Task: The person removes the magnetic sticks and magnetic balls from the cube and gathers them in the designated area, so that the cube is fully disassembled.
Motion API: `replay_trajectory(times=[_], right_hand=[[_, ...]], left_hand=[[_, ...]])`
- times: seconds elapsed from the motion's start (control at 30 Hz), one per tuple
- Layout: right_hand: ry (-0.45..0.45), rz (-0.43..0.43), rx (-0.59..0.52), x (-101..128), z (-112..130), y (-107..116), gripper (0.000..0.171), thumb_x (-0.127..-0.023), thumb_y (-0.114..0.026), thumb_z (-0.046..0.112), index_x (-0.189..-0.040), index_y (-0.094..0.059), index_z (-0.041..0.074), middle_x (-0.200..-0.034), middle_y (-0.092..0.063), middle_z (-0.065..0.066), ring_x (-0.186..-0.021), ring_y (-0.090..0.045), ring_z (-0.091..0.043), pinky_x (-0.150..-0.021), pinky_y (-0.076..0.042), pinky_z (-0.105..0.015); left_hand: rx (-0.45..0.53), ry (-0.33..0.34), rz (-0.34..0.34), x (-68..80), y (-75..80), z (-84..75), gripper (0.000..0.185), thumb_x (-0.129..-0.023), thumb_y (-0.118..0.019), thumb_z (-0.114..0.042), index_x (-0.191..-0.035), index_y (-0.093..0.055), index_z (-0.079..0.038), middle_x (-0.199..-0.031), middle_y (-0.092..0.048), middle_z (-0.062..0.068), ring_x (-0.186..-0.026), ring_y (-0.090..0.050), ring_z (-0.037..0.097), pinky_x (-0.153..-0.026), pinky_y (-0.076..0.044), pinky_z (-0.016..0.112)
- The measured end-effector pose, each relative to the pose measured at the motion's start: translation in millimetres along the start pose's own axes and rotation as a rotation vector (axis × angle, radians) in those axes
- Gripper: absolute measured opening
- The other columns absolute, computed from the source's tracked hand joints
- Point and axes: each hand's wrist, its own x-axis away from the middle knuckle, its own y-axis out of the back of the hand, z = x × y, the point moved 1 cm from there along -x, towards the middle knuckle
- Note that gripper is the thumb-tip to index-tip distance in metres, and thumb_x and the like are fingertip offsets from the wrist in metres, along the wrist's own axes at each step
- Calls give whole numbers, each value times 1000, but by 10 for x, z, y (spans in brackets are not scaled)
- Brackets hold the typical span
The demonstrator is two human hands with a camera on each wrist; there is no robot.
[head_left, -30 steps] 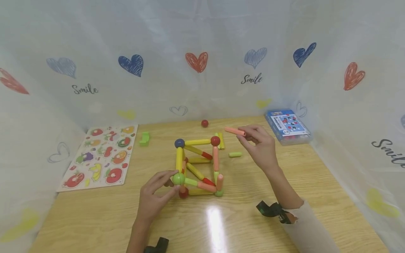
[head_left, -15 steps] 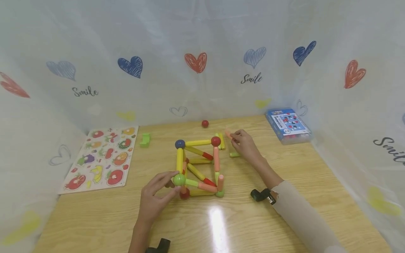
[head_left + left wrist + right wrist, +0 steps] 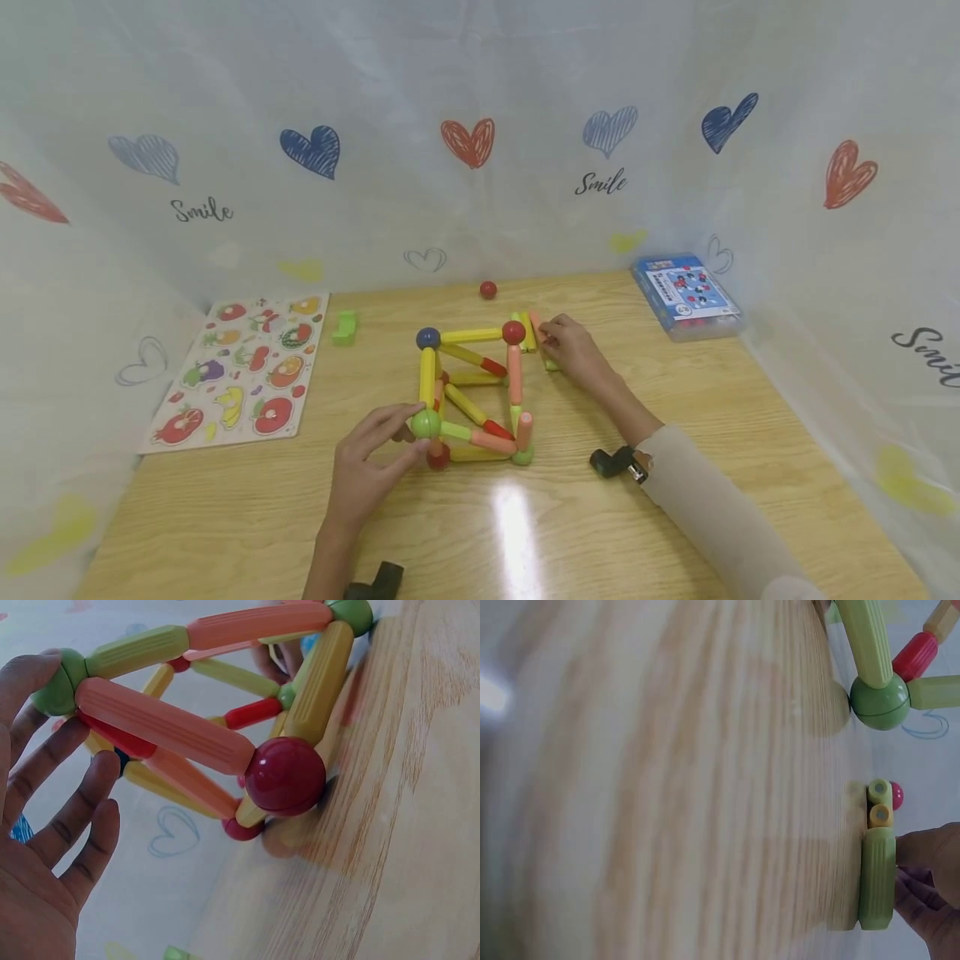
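A cube-like frame of magnetic rods and balls stands on the table, its yellow rod (image 3: pixel 471 336) along the top. My left hand (image 3: pixel 367 467) pinches the green ball (image 3: pixel 426 423) at its near left corner; in the left wrist view the thumb and index finger are on that ball (image 3: pixel 61 682), the other fingers spread. Right of the frame, my right hand (image 3: pixel 581 354) pinches an orange rod (image 3: pixel 536 320) beside the yellow rods (image 3: pixel 528 332). A short green rod (image 3: pixel 877 877) lies just in front of the right fingers, partly hidden in the head view.
A loose red ball (image 3: pixel 488 290) lies at the back. A green block (image 3: pixel 344 328) and a fruit puzzle board (image 3: pixel 232 375) are on the left, a blue box (image 3: pixel 686 296) at the back right. The wooden table (image 3: pixel 600 533) extends in front.
My right hand has carried the orange rod leftward and down to the table, alongside the yellow rods. The left hand keeps its hold on the green ball.
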Motion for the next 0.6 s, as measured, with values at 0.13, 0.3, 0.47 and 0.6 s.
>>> replay_trajectory(times=[0.13, 0.3, 0.47, 0.6], right_hand=[[-2, 35, 39, 16, -12, -25, 19, -87, -64, 10, -104, -67, 1, -97, -59, -8, -84, -58, -18, -71, -51, -27], [-9, 16, 65, 118, 154, 164, 19, -91, -59, 20, -101, -68, 7, -94, -61, -2, -82, -59, -14, -69, -51, -28], [197, -25, -116, 348, 564, 463, 16, -89, -61, 24, -97, -69, 12, -83, -60, 8, -71, -54, -6, -59, -49, -26], [349, 125, -192, 603, 880, 587, 24, -87, -64, 30, -106, -67, 15, -82, -57, 15, -68, -50, -2, -55, -46, -22]], left_hand=[[-4, 0, -3, 9, -9, 9, 48, -70, -79, -6, -115, -65, -12, -109, -62, 0, -78, -58, 12, -71, -48, 20], [-1, 2, 3, 22, -25, 29, 48, -70, -79, -6, -115, -65, -12, -109, -62, 0, -78, -58, 16, -71, -48, 21], [1, 10, 5, 24, -22, 30, 46, -72, -78, -8, -116, -65, -14, -109, -62, -1, -77, -58, 15, -71, -48, 21], [-7, 20, -1, 10, -1, 16, 46, -72, -78, -9, -116, -64, -15, -109, -62, -2, -78, -58, 13, -71, -48, 20]])
